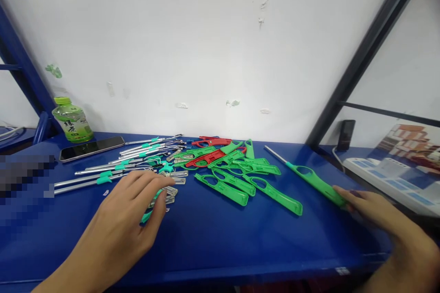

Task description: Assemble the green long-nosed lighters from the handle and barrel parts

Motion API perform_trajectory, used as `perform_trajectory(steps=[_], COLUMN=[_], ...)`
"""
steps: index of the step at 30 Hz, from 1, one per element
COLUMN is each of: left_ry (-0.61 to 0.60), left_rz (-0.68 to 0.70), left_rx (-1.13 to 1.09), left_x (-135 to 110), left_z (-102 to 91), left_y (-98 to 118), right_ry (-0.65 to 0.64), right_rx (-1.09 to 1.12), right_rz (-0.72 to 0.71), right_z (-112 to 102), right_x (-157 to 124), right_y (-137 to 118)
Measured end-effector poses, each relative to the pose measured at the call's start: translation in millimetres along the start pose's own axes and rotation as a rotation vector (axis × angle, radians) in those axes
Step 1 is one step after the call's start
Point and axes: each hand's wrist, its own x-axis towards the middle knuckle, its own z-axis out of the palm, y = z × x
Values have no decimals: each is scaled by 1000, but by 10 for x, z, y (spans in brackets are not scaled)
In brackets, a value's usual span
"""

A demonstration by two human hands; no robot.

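My right hand [362,203] grips the handle end of a green long-necked lighter [316,183], its metal tube pointing away to the left. My left hand [132,213] is held over the clear and teal parts [172,192], with thumb and forefinger apart; its other fingertips are partly hidden. Beyond it lie several silver lighter tubes [137,149] with teal pieces, wires and clear tanks at their right ends. Several green lighter shell halves [223,187] are heaped in the middle, with red shell halves [206,159] among them.
A green-capped bottle [73,121] and a phone [91,148] are at the back left of the blue table [220,242]. A white wall [220,55] rises behind. On the right are a dark frame post [360,64], a black device [345,135] and a white tray-like object [392,183].
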Motion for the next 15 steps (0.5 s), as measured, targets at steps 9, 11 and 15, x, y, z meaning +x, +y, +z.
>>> perform_trajectory(steps=[9,11,15], left_ry=[-8,-10,-2], left_rz=[-50,-57,-83], left_rx=[17,28,55], left_x=[-64,-69,-73], left_z=[5,1,-8], left_y=[-63,-59,-64], right_ry=[25,-74,-455], right_rx=[-119,-162,-226], right_rz=[128,56,-56], right_z=[-192,-219,-64], right_x=[233,217,214], right_y=[-438,-604,-979])
